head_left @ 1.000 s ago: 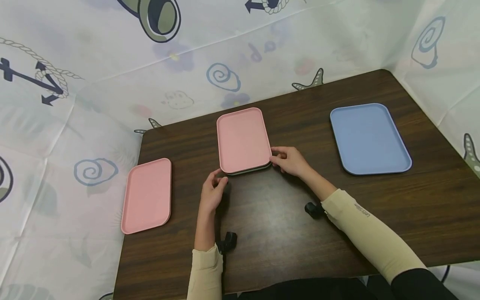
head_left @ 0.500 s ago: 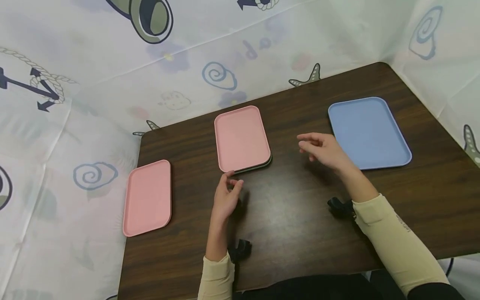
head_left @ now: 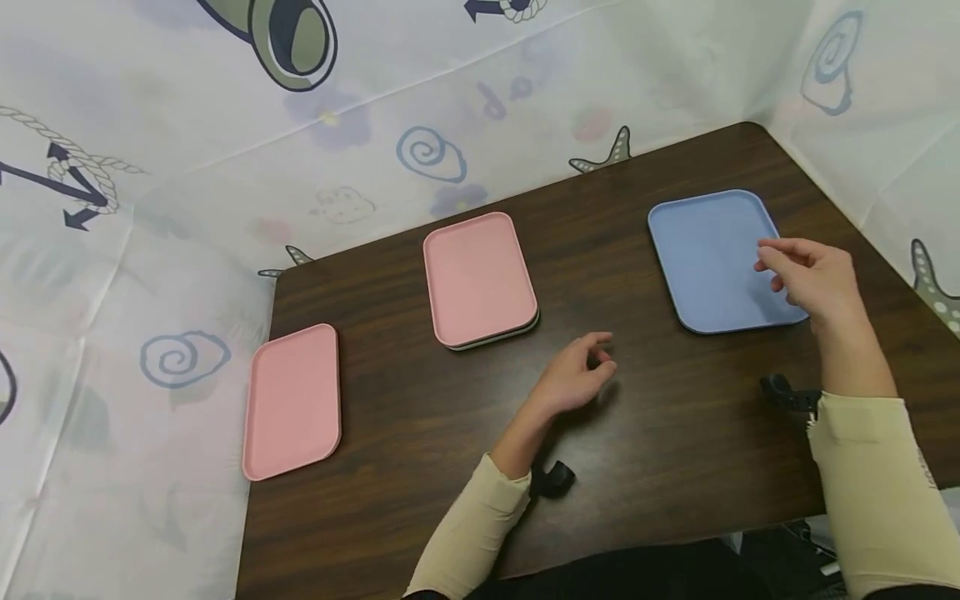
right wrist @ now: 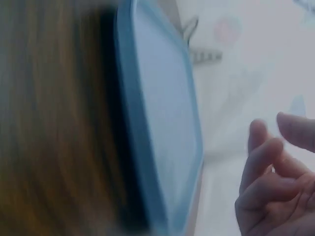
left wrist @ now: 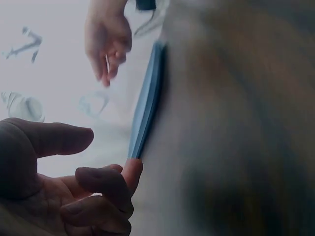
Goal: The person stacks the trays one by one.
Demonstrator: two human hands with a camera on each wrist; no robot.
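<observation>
Pink trays (head_left: 292, 402) (head_left: 480, 279), two showing; blue tray (head_left: 712, 262), one; left hand (head_left: 573, 375) and right hand (head_left: 813, 279) both empty, loosely curled, the right nearest the blue.

Screened-off table booth, seemingly a recording station; the kind of building around it cannot be told. Pale fabric sheeting (head_left: 225, 237) stands like walls along the far, left and right edges of the dark wood-grain tabletop (head_left: 386, 400), meeting in a fold near the far right corner. Its print mixes anchors (head_left: 52, 182), spiral shells (head_left: 431, 154) and starfish (head_left: 618, 152). Black cameras (head_left: 553, 481), strapped at a person's wrists above the tabletop, indicate filming.
</observation>
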